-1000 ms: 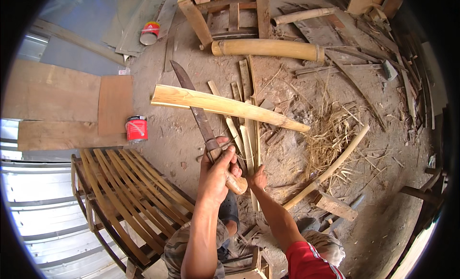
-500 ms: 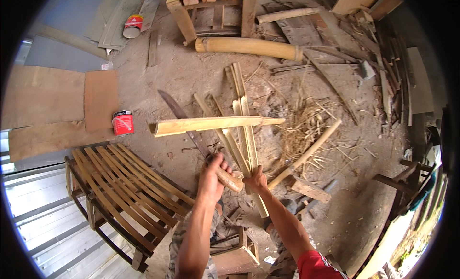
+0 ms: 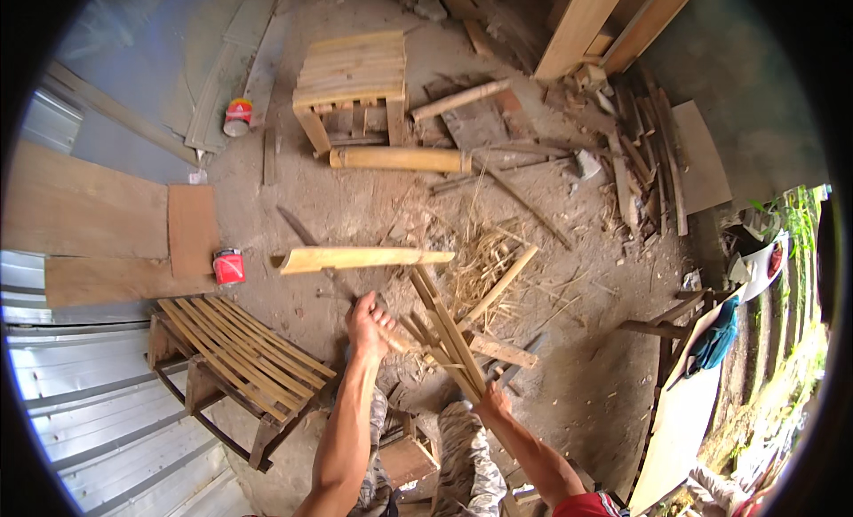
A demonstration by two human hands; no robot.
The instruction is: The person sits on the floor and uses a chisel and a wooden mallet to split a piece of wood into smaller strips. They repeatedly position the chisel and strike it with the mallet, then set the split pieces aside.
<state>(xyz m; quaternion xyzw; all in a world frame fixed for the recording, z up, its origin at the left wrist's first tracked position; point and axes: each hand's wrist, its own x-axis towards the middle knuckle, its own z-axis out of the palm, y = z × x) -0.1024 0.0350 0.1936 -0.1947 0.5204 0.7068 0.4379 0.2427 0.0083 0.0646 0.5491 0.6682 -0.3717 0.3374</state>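
My left hand [image 3: 366, 326] is closed around the wooden handle of a machete [image 3: 295, 224]. Its long dark blade points away to the far left and passes behind a split bamboo half [image 3: 364, 258] lying crosswise in front of me. In my right hand [image 3: 494, 401], several bamboo strips [image 3: 451, 338] are gripped near their lower ends. They slant up to the left, and their tops come close to the right end of the bamboo half. What holds up the bamboo half is hidden.
A slatted bamboo bench [image 3: 240, 353] stands at the left, and a bamboo-topped stool [image 3: 355, 77] at the back. A thick bamboo pole [image 3: 400, 159] lies before the stool. Shavings [image 3: 489, 259] litter the middle floor. Red cans [image 3: 228, 266] stand at the left; scrap wood lies back right.
My right hand has drawn the bamboo strips to the right and toward me, away from the left hand. The view has tilted up, showing more of the stool. The machete stays in my left hand.
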